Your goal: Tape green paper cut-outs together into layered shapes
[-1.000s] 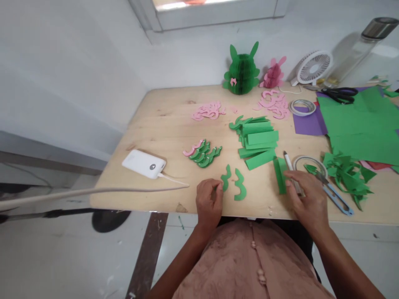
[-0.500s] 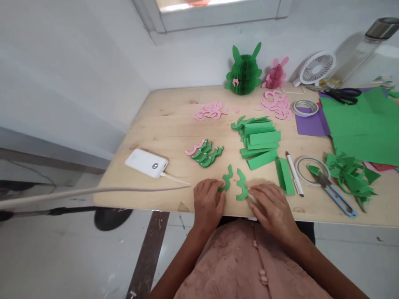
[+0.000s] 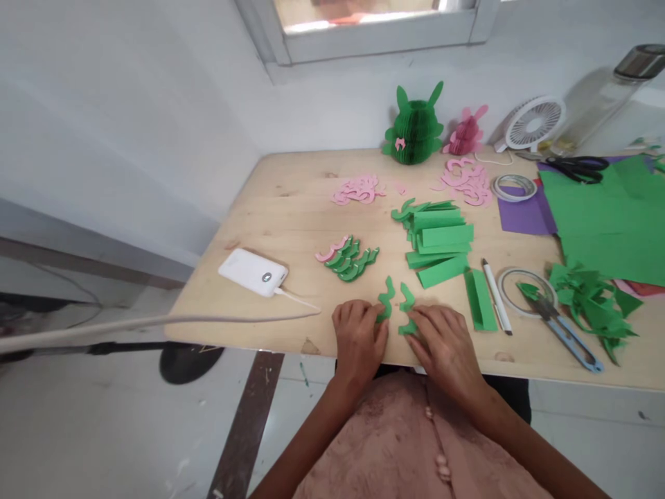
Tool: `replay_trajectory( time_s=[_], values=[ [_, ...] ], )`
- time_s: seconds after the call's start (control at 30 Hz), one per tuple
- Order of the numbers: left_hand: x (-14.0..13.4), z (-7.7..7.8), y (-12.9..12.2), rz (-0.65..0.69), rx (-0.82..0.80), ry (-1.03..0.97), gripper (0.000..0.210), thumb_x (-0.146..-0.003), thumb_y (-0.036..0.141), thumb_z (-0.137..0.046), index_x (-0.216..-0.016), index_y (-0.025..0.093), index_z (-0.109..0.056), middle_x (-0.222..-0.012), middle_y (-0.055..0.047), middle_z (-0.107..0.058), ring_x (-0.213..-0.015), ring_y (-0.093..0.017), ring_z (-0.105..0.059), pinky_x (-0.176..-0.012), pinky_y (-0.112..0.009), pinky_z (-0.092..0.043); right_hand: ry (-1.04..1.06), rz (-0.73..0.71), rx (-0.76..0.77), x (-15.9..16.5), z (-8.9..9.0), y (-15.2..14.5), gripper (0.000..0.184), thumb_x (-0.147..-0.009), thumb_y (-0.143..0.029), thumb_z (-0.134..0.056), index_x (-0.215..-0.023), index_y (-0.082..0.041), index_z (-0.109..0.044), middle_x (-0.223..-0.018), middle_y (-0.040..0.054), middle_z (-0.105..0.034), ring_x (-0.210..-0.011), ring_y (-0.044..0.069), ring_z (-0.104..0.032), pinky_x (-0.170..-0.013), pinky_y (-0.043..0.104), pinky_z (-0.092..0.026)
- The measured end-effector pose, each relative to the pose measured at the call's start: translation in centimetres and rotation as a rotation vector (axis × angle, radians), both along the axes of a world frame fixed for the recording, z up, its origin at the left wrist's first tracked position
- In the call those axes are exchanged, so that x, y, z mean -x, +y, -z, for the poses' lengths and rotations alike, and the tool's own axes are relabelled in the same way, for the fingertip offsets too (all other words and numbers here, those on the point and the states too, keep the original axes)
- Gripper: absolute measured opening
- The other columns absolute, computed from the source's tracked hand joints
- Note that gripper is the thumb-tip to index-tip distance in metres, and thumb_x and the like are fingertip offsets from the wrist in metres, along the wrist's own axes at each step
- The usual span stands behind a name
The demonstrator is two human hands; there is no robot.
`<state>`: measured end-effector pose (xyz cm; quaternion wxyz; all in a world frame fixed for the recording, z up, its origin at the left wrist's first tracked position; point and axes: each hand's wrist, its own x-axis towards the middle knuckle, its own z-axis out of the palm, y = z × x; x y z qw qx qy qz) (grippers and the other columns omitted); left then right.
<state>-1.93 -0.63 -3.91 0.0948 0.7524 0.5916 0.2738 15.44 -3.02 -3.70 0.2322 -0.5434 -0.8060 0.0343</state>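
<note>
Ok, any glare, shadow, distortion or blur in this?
Head view: a glaring white strip in the window; head view: soft shadow on the wall by the bottle, whose steep lean is probably wide-angle distortion; head view: wavy green pieces have readable outlines, fine detail looks soft.

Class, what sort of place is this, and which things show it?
Probably a papercraft workspace: the wavy green cutouts, black-handled scissors and green paper figure suggest so.

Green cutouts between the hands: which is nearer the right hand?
The right cutout, toward the pen, at the right hand; the left cutout is by the left hand.
</note>
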Motion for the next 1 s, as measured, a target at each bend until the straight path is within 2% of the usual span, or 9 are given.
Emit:
replay_trajectory(
  time_s=[0.4,0.6,0.77,0.9,1.0],
  values=[
    [-0.8,0.1,0.8,-0.008,-0.001,0.000,0.016,-0.079,0.016,-0.062,-0.094,0.019,-0.067,-0.087,-0.006,-0.062,-0.089,-0.024,-0.052,-0.086,-0.041,-0.037,-0.012,0.019,-0.024,0.2,-0.1,0.8,0.027,-0.089,-0.025,-0.054,-0.112,-0.015,-0.062,-0.111,0.0117,-0.066,-0.101,0.026,-0.054,-0.088,0.043,-0.040],
    [0.1,-0.4,0.4,0.063,0.023,0.010,0.021,-0.082,0.023,-0.061,-0.102,0.019,-0.066,-0.092,-0.007,-0.063,-0.091,-0.024,-0.054,-0.087,-0.042,-0.037,0.005,0.015,-0.027,0.3,0.1,0.7,0.026,-0.089,-0.026,-0.055,-0.111,-0.016,-0.062,-0.112,0.0117,-0.065,-0.103,0.027,-0.054,-0.088,0.044,-0.040],
    [0.5,-0.3,0.5,0.097,0.010,0.035,0.020,-0.082,0.019,-0.058,-0.100,0.020,-0.066,-0.089,-0.006,-0.064,-0.089,-0.023,-0.055,-0.085,-0.041,-0.038,0.049,0.011,-0.029,0.2,-0.6,0.3,0.026,-0.088,-0.024,-0.055,-0.112,-0.016,-0.061,-0.111,0.0115,-0.066,-0.102,0.026,-0.056,-0.088,0.043,-0.042],
    [0.1,0.0,0.9,0.104,-0.001,0.034,0.017,-0.083,0.018,-0.057,-0.097,0.020,-0.067,-0.087,-0.007,-0.063,-0.088,-0.024,-0.054,-0.085,-0.041,-0.037,0.083,0.055,-0.138,-1.7,-2.0,-0.3,0.028,-0.087,-0.020,-0.056,-0.114,-0.016,-0.058,-0.109,0.0118,-0.066,-0.101,0.025,-0.057,-0.088,0.043,-0.043],
    [0.1,0.1,0.9,0.104,-0.021,0.007,0.016,-0.084,0.019,-0.056,-0.096,0.019,-0.066,-0.086,-0.007,-0.063,-0.088,-0.024,-0.054,-0.085,-0.042,-0.037,0.061,0.156,-0.238,-5.0,-2.7,-0.6,0.028,-0.085,-0.018,-0.058,-0.113,-0.016,-0.059,-0.104,0.0117,-0.068,-0.098,0.025,-0.060,-0.085,0.041,-0.046]
  ],
)
